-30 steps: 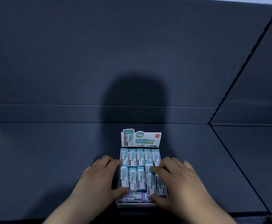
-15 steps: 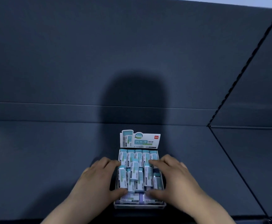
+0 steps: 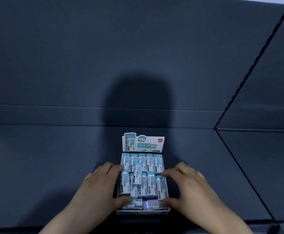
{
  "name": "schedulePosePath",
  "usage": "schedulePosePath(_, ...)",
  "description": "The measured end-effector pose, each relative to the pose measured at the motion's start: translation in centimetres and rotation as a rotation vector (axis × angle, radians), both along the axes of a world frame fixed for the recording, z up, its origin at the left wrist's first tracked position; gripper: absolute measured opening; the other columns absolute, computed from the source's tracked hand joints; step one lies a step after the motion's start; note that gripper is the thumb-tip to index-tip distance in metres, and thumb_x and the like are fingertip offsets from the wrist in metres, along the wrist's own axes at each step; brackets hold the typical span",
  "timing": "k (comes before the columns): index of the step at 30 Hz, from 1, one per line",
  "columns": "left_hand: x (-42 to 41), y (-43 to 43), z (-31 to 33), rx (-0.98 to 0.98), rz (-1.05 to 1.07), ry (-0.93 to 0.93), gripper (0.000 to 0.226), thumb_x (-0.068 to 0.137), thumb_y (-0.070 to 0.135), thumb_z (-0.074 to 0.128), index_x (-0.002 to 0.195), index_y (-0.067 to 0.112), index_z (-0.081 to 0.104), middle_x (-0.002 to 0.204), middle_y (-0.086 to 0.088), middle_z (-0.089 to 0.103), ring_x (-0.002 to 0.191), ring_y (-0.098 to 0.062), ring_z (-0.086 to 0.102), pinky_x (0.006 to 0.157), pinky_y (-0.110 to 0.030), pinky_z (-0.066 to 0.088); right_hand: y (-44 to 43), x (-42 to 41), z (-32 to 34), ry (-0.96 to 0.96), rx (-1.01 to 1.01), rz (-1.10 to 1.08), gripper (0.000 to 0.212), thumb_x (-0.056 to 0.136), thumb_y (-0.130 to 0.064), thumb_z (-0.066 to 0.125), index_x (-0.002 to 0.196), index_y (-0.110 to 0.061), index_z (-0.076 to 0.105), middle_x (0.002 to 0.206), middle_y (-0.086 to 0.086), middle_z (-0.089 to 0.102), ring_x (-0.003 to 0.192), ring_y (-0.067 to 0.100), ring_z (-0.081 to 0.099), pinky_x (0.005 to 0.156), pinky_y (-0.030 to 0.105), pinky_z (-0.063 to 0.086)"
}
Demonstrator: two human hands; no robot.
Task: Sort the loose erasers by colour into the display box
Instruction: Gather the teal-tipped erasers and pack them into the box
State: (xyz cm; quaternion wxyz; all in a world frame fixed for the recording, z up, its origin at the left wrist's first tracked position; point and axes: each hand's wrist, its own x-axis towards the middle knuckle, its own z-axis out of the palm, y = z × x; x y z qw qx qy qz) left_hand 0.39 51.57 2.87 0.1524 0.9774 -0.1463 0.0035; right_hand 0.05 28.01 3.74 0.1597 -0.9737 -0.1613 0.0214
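Head view, looking down at a dark blue-grey bench (image 3: 53,174) with a wall of the same colour behind it. A white display box (image 3: 143,212) sits at the bottom centre, near the front edge of the bench. Its printed header card (image 3: 143,144) stands upright at the back.

Inside, a back row of five teal-and-white erasers (image 3: 142,162) lies side by side. A middle row (image 3: 150,185) sits less evenly in front of it. One tilted eraser (image 3: 137,174) lies on top, overlapping both rows. In the front row, a purple eraser (image 3: 152,204) lies just to the right of a teal one (image 3: 133,204).

The left hand (image 3: 100,188) curves around the box's left side. Its fingers bend over the left wall and its thumb reaches onto the front teal eraser. The right hand (image 3: 188,188) mirrors it on the right side, with a fingertip at the far end of the rightmost middle-row eraser (image 3: 161,188) and its thumb beside the purple eraser.

Each grip is half closed, with curved fingers. I cannot tell whether either hand actually holds anything or only rests there.

A broad shadow (image 3: 137,102) falls across the bench and wall behind the box.
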Motion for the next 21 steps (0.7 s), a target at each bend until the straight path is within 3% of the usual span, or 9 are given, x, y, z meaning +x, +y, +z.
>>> schedulePosePath(5,-0.1,-0.5,-0.3,-0.040,0.011,-0.006,0.075,0.074,0.063,0.060,0.135,0.033,0.028,0.126,0.018,0.034,0.119,-0.002,0.037,0.098,-0.018,0.029,0.7,0.2,-0.4,-0.056,0.014,-0.029,0.050,0.070,-0.052,0.068,0.113,-0.038,0.045,0.108,-0.016,0.041,0.106,0.009,0.045,0.084,0.023,0.030)
schedulePosePath(10,-0.1,-1.0,-0.8,-0.107,0.038,-0.043,0.066,0.067,0.050,0.071,0.123,0.022,0.049,0.112,0.010,0.047,0.107,-0.011,0.051,0.087,-0.022,0.036,2.0,0.0,-0.4,-0.010,0.035,0.014,0.049,0.072,-0.053,0.064,0.112,-0.035,0.042,0.111,-0.016,0.039,0.106,0.008,0.042,0.085,0.022,0.029)
schedulePosePath(16,-0.2,-1.2,-0.4,-0.126,0.052,0.001,0.062,0.075,0.049,0.066,0.126,0.025,0.039,0.119,0.012,0.040,0.112,-0.005,0.043,0.089,-0.014,0.031,2.7,-0.2,-0.9,-0.063,0.080,-0.026,0.042,0.076,-0.050,0.061,0.105,-0.032,0.038,0.101,-0.017,0.035,0.097,0.007,0.041,0.080,0.022,0.026)
schedulePosePath(21,-0.2,-1.3,-0.5,-0.125,0.063,0.009,0.060,0.074,0.047,0.069,0.123,0.023,0.043,0.117,0.010,0.043,0.110,-0.005,0.045,0.084,-0.012,0.029,4.4,0.1,-1.4,-0.159,0.074,-0.036,0.052,0.051,-0.055,0.069,0.081,-0.031,0.034,0.075,-0.015,0.047,0.061,0.007,0.050,0.056,0.019,0.034)
